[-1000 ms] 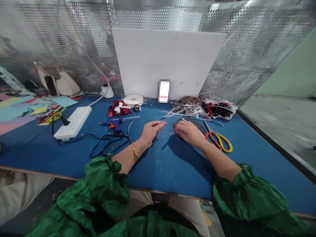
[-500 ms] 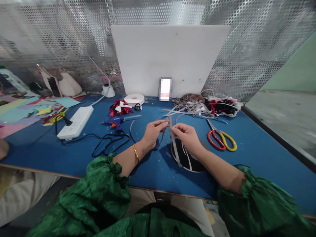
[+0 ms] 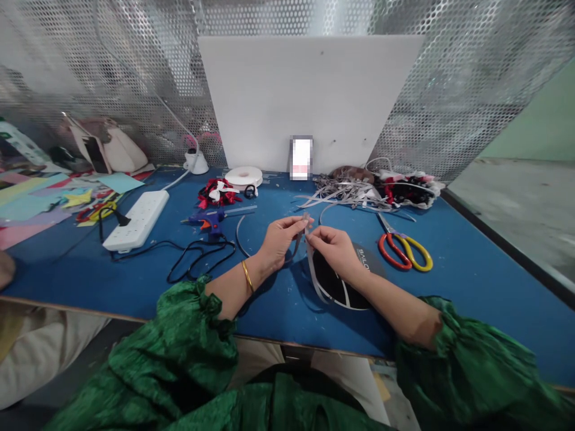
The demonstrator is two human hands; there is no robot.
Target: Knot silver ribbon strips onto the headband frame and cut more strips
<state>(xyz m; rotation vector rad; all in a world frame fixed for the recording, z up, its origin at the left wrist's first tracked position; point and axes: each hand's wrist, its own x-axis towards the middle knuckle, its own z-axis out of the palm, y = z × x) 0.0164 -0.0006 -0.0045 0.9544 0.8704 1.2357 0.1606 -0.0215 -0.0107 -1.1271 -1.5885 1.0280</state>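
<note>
A narrow grey ribbon (image 3: 313, 276) runs between my two hands over the blue table. My left hand (image 3: 283, 239) pinches it near its upper end, thumb against fingers. Close beside, the fingertips of my right hand (image 3: 331, 246) are closed on the same ribbon. Its lower stretch loops down in front of a black round spool (image 3: 335, 281) with white markings, which lies partly under my right hand and wrist. Another curve of ribbon (image 3: 242, 230) bends out left of my left hand. My fingers hide the exact spot where they grip.
Right of the spool lie scissors (image 3: 406, 250) with red and yellow handles. A blue glue gun (image 3: 209, 221) and white power strip (image 3: 137, 221) are on the left. Behind are a white ribbon roll (image 3: 244, 177), a phone (image 3: 300, 158) and heaped ribbon pieces (image 3: 348, 191). Another person's hand (image 3: 5, 270) shows far left.
My right hand has come slightly closer to my left with the ribbon. The ribbon, straight before, now sags into a loop, and more of the spool's lettering shows.
</note>
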